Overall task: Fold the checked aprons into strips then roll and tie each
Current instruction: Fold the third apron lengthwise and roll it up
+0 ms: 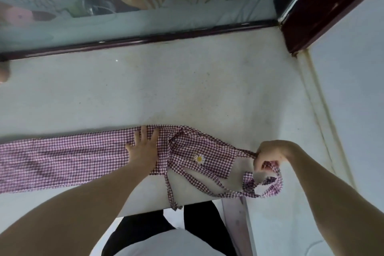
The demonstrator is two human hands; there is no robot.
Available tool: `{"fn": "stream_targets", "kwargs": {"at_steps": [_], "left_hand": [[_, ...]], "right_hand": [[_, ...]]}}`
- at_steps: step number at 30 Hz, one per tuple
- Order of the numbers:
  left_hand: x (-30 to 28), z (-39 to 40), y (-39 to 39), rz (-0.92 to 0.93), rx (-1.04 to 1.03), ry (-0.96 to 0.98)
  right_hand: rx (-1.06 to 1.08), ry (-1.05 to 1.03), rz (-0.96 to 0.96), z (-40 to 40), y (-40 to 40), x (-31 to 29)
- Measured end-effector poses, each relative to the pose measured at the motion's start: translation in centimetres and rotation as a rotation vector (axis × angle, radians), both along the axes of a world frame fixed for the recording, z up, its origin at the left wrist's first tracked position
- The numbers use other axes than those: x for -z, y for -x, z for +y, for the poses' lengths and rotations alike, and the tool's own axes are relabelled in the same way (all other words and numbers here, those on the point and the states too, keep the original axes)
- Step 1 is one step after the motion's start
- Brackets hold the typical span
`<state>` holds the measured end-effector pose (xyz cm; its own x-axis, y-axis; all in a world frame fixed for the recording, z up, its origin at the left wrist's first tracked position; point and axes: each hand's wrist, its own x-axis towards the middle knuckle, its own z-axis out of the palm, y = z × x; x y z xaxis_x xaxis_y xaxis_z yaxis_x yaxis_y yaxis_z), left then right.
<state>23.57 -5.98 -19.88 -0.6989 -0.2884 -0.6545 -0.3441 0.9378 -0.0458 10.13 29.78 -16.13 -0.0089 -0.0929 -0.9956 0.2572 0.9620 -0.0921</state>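
Observation:
A purple-and-white checked apron lies folded into a long strip across the near edge of the pale counter, running off the left side. A small daisy patch sits on its right end. My left hand presses flat on the strip's middle, fingers spread. My right hand grips the apron's neck strap at the right end, fingers curled round it. The looped strap hangs below that hand. One tie string trails over the counter's front edge.
A dark red window frame with glass runs along the back of the counter. A dark red post and a white wall close off the right side. A pale rounded object shows at the far left edge.

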Motion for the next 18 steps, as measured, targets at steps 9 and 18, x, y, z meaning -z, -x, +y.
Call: {"fn": "stream_targets", "kwargs": {"at_steps": [9,18], "left_hand": [[-0.1,0.4,0.4,0.018,-0.02,0.003],[0.3,-0.8,-0.2,0.054,-0.03,-0.051]], "right_hand": [[1.502,0.594,0.109,7.3,-0.1,-3.1],[1.742,0.789,0.095,0.0,-1.1,-2.1]]}}
